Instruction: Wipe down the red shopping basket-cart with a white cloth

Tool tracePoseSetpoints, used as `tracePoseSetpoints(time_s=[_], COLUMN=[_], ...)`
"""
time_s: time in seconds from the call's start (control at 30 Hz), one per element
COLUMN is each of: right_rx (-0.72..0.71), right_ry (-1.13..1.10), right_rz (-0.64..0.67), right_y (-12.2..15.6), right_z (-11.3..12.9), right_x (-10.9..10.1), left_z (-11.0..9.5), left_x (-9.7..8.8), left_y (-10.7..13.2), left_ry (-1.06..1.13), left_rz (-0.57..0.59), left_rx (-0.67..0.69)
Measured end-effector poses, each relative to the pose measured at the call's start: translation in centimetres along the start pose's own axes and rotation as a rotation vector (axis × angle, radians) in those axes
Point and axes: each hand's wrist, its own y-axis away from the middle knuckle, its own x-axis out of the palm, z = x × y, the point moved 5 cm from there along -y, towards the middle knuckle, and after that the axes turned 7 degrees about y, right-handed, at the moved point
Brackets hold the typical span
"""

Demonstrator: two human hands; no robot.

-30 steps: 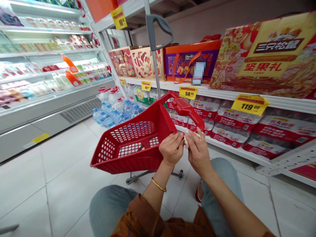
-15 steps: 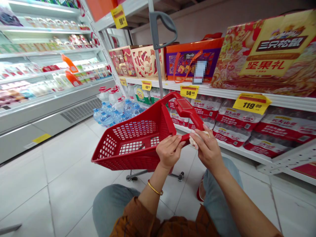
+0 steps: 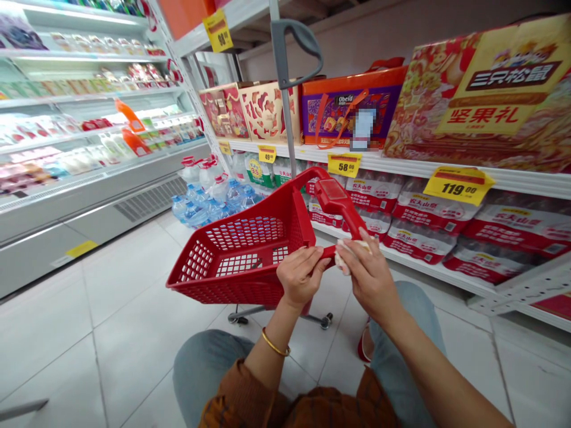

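A red plastic shopping cart (image 3: 232, 291) with perforated basket walls stands before me on its grey wheeled base. My left hand (image 3: 300, 274) is closed around the near end of its red handle (image 3: 341, 199). Farther right on the same handle, my right hand (image 3: 370, 273) presses a crumpled white cloth (image 3: 344, 255) against the bar, its fingers bent over it. Most of the cloth is hidden under those fingers. The basket's inside shows only its slatted floor and walls.
Gift boxes (image 3: 473, 101) line the shelf (image 3: 450, 172) on the right, above packs of bottled water (image 3: 419, 238). Blue water bottles (image 3: 209, 205) stand on the floor behind the cart. A refrigerated display (image 3: 111, 196) runs along the left. A grey hook-shaped handle (image 3: 281, 56) rises beyond the cart.
My right hand has slid left along the handle with the cloth, nearer to my left hand. My left hand keeps its grip and has shifted slightly left.
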Motion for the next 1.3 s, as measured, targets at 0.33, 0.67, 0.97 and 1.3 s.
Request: tracePoseSetpoints(time_s=[0.33, 0.67, 0.97, 1.3], right_rx=[-0.072, 0.011, 0.059, 0.079], right_ry=[0.102, -0.131, -0.393, -0.315], right_rz=[-0.016, 0.087, 0.255, 0.166], right_y=[0.6, -1.0, -2.2, -2.4], right_z=[2.7, -0.2, -1.8, 1.2], right_x=[1.1, -1.5, -2.0, -2.0], left_z=[-0.2, -0.2, 0.4, -3.0], left_x=[-0.7, -1.8, -4.1, -3.7], left_y=[0.0, 0.2, 0.4, -1.0], left_ry=[-0.001, 0.052, 0.069, -0.203], left_rz=[0.041, 0.029, 0.051, 0.119], left_rx=[-0.018, 0.009, -0.005, -0.061])
